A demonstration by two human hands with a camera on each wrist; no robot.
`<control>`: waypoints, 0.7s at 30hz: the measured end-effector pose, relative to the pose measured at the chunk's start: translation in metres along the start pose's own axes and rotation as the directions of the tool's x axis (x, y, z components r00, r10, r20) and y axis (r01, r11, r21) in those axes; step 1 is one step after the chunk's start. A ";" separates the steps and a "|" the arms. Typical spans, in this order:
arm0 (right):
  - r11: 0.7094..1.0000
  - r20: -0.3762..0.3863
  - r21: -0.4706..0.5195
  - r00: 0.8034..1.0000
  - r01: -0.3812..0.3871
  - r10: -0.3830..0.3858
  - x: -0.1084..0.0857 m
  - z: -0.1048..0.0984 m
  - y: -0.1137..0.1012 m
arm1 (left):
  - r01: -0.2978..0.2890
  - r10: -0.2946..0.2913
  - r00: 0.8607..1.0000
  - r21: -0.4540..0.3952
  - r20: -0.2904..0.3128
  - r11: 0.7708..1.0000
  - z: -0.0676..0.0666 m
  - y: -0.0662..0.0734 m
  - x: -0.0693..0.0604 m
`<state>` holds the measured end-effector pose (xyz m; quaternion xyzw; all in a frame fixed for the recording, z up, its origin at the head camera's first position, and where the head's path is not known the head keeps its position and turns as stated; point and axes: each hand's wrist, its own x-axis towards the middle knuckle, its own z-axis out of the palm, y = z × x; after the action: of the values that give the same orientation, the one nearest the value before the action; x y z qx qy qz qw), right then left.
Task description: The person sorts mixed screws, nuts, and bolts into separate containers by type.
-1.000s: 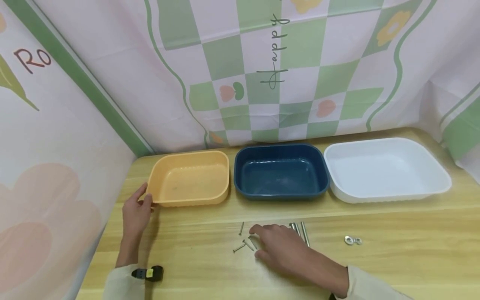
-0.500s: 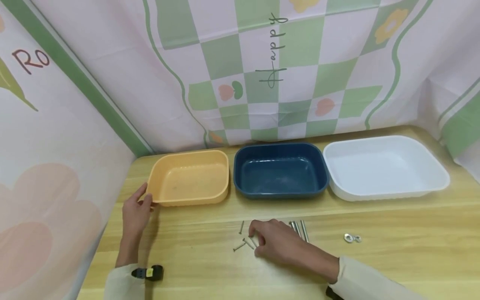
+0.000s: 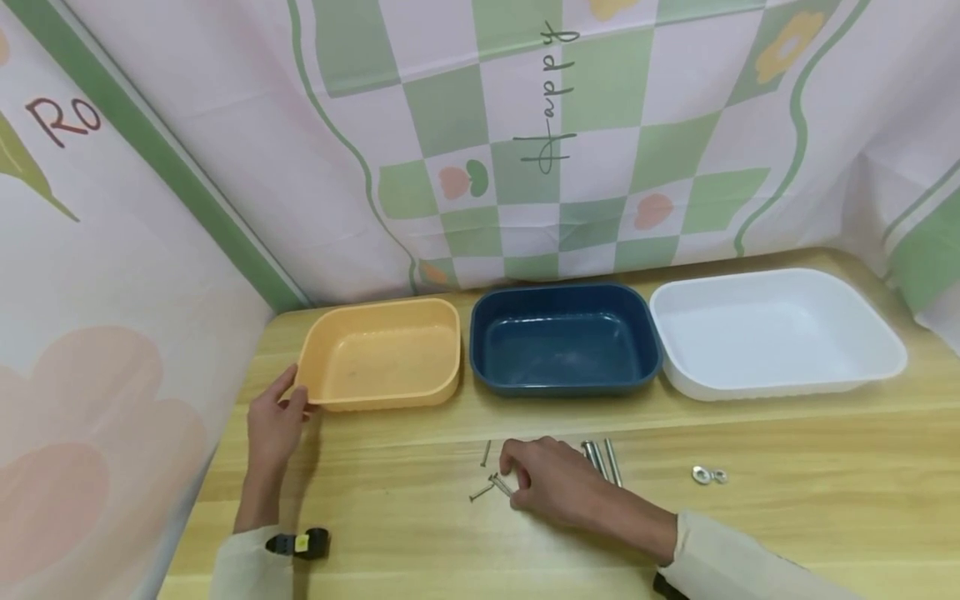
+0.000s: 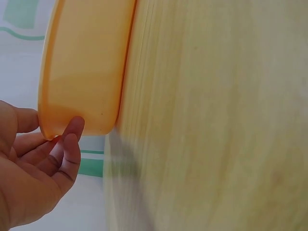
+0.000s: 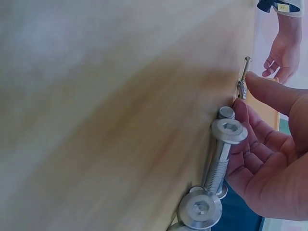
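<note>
At the yellow tray (image 3: 378,358), my left hand (image 3: 274,425) holds the near left corner. In the left wrist view, the thumb and fingers of my left hand (image 4: 36,166) lie against the tray's end wall and rim. Over the table's middle, my right hand (image 3: 558,483) pinches at a small screw (image 3: 502,485) lying among several loose screws. The right wrist view has the thumb and forefinger of my right hand (image 5: 274,154) on either side of the small screws (image 5: 243,84). Larger hex-socket bolts (image 5: 219,154) lie beside that hand, partly hidden by it in the head view.
A dark blue tray (image 3: 566,387) stands between the yellow one and a white tray (image 3: 780,387). Metal nuts or washers (image 3: 708,475) lie to the right on the wooden table (image 3: 390,517). A patterned cloth (image 3: 525,208) hangs behind the trays.
My right thumb and forefinger have drawn closer together. The screw between them has shifted left, against another screw. My left hand stays at the yellow tray's corner.
</note>
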<state>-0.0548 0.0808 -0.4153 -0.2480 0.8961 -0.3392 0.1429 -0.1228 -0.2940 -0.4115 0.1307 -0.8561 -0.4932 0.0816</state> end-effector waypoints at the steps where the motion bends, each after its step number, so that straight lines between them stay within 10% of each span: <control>1: 1.000 -0.004 -0.006 1.000 0.001 -0.001 0.000 0.000 -0.001 | 0.002 -0.002 1.000 0.000 0.002 1.000 0.000 0.000 0.000; 21: 0.998 -0.052 -0.047 0.998 -0.047 0.045 0.006 0.007 0.000 | -0.008 0.007 1.000 -0.029 -0.005 1.000 0.001 -0.001 0.000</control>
<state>-0.0570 0.0738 -0.4208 -0.2221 0.9128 -0.3204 0.1220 -0.1231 -0.2941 -0.4128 0.1275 -0.8492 -0.5049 0.0875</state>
